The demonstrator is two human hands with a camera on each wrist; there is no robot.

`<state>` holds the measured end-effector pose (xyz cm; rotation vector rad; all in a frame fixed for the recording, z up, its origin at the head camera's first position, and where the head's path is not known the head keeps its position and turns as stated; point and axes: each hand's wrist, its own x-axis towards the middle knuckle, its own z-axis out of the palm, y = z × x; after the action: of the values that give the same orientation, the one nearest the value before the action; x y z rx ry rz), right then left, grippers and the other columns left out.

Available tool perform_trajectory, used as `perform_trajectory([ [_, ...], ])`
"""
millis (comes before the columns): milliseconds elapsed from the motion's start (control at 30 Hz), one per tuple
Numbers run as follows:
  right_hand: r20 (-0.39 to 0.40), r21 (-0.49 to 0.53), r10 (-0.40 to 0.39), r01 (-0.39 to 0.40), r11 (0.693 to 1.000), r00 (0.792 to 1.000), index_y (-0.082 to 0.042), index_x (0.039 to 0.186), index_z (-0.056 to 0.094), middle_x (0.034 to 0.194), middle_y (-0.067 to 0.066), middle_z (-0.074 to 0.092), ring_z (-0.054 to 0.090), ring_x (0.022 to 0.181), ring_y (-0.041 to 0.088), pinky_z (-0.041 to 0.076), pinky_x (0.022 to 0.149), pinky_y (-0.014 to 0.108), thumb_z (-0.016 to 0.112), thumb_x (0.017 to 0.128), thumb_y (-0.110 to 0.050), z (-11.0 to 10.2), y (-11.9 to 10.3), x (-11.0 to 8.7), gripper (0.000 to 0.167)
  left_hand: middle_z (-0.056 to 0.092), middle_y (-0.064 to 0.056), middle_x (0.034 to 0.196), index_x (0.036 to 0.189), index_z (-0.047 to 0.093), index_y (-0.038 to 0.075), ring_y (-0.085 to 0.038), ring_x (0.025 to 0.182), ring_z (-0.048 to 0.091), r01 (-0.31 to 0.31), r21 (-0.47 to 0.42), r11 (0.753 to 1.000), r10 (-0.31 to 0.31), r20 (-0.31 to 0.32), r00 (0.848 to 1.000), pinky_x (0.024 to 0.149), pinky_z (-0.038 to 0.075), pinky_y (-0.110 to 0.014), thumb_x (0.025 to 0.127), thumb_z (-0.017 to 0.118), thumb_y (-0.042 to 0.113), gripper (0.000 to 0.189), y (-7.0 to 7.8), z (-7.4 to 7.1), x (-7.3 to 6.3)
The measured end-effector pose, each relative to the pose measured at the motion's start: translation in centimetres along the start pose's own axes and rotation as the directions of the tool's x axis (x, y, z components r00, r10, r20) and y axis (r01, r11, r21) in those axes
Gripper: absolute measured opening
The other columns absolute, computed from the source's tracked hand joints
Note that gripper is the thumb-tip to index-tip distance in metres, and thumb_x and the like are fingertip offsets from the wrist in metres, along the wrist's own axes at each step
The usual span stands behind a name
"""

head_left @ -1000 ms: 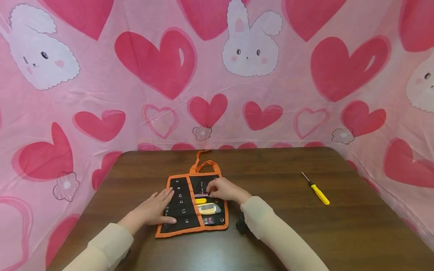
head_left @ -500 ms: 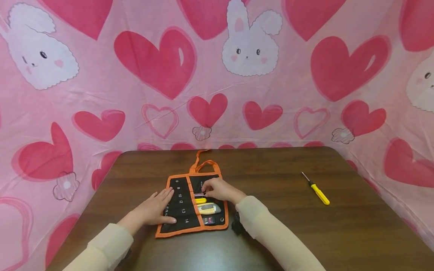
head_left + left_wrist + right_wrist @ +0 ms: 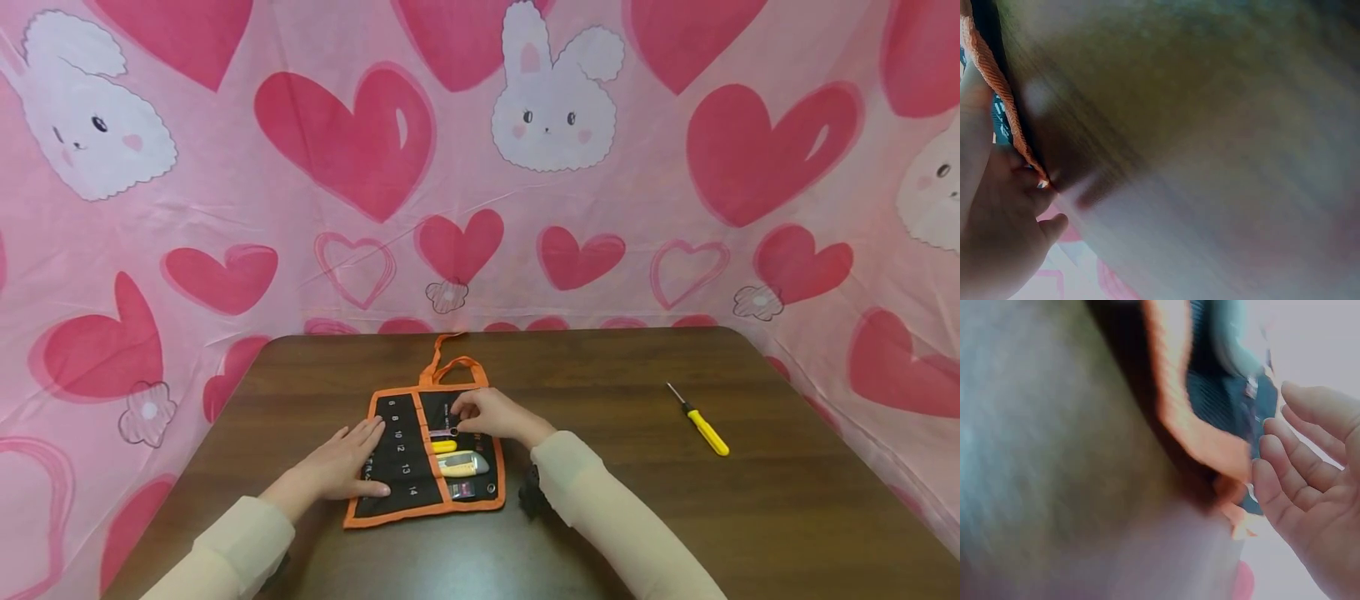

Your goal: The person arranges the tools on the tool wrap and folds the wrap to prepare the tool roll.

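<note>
In the head view, a black tool pouch (image 3: pixel 405 500) with orange trim and printed numbers lies unfolded on the table. My left hand (image 3: pixel 341 458) rests on its left part with fingers straight; the left wrist view shows this hand (image 3: pixel 1010 212) at the orange edge. Over the upper right of the pouch is my right hand (image 3: pixel 498 415), thumb and fingers bent and apart. Just below its fingertips, a slim pinkish tool (image 3: pixel 441 433) with a dark round end sits in a pocket. In the right wrist view the right hand (image 3: pixel 1316 475) holds nothing.
The pockets also hold a yellow handle (image 3: pixel 444 447), a pale yellow utility knife (image 3: pixel 462 463) and a small packet (image 3: pixel 462 490). An orange strap (image 3: pixel 453 365) trails behind the pouch. A yellow-handled screwdriver (image 3: pixel 705 429) lies far right on the wooden table (image 3: pixel 600 375).
My right hand shifts slightly left, then back right and away from me, with its fingertips now off the slim tool's dark end. My left hand stays in place.
</note>
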<state>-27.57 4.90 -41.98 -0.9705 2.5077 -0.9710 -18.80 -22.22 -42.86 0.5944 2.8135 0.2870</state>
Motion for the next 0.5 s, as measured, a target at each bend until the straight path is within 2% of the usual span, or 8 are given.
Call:
perform_trajectory([
  [333, -0.096, 0.063, 0.017, -0.011, 0.998, 0.995, -0.002, 0.112, 0.061, 0.092, 0.002, 0.061, 0.055, 0.083, 0.017, 0.05, 0.073, 0.03, 0.066, 0.086, -0.015, -3.3, -0.4, -1.8, 0.03, 0.023, -0.02, 0.147, 0.142, 0.027, -0.004, -0.036, 0.134, 0.02, -0.009, -0.008, 1.0, 0.009, -0.01, 1.0, 0.105, 0.015, -0.055, 0.072, 0.064, 0.062, 0.103, 0.0, 0.0, -0.1],
  [500, -0.136, 0.083, 0.04, -0.029, 0.996, 0.99, -0.006, 0.116, 0.061, 0.103, 0.008, 0.062, 0.054, 0.088, 0.016, 0.048, 0.08, 0.033, 0.067, 0.086, -0.021, -4.8, -0.3, -2.9, 0.034, 0.023, -0.021, 0.147, 0.141, 0.027, -0.004, -0.036, 0.134, 0.02, -0.012, -0.008, 1.0, 0.012, -0.012, 1.0, 0.105, 0.016, -0.055, 0.072, 0.063, 0.063, 0.103, -0.1, 0.0, -0.1],
])
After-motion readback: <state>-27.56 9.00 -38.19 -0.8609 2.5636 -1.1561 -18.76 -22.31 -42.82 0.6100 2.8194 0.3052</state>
